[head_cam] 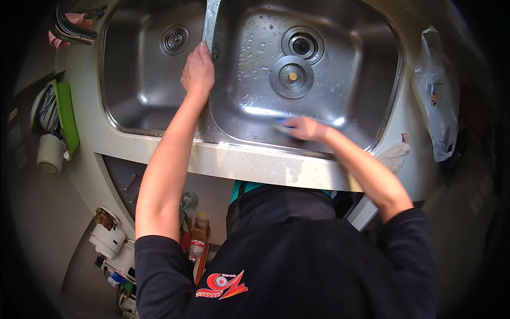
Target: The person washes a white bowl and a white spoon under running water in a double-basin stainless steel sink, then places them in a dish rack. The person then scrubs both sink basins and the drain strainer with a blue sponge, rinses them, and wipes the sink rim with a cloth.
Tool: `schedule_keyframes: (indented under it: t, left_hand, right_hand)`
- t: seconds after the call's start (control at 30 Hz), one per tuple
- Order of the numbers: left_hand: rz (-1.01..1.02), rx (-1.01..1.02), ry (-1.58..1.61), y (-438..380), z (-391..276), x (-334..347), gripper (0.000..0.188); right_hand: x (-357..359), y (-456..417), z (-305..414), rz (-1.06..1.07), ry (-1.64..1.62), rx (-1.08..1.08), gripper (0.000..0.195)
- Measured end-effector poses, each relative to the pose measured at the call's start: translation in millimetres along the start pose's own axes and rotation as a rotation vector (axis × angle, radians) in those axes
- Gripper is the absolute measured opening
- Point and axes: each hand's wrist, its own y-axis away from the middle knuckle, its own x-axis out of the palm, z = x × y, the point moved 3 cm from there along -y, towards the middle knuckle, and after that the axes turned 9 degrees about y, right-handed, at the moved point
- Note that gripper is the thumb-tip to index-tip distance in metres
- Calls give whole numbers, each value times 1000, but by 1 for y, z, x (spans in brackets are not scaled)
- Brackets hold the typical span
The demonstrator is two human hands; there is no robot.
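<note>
A double-bowl stainless steel sink point(255, 133) is before me. My left hand point(199, 71) rests on the divider point(211, 20) between the bowls, its fingers along the metal; I see nothing in it. Low in the right bowl, at the near wall, my right hand point(305, 128) holds a small blue and whitish thing point(283, 125), too blurred to name. A round perforated metal strainer point(292, 76) with a brass-coloured knob lies on the wet bowl floor, just below the uncovered drain point(303, 44). The left bowl has its own strainer drain point(175, 39).
A dark faucet point(71, 30) with a pink cloth behind it stands upper left. Dishes in a green rack point(67, 119) and a beige cup point(50, 153) are at the left. A clear plastic bag point(436, 103) and a pale cloth point(394, 156) lie right of the sink.
</note>
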Motion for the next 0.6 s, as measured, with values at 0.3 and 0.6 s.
schedule_keyframes:
  t: [0.3,0.6]
  left_hand:
    - [-58,14,50,-6,6,2,50]
    - [-21,46,120,-10,10,4,47]
  right_hand:
    - [-2,-10,42,68,564,142,23]
    - [-52,-121,161,-504,-553,277,26]
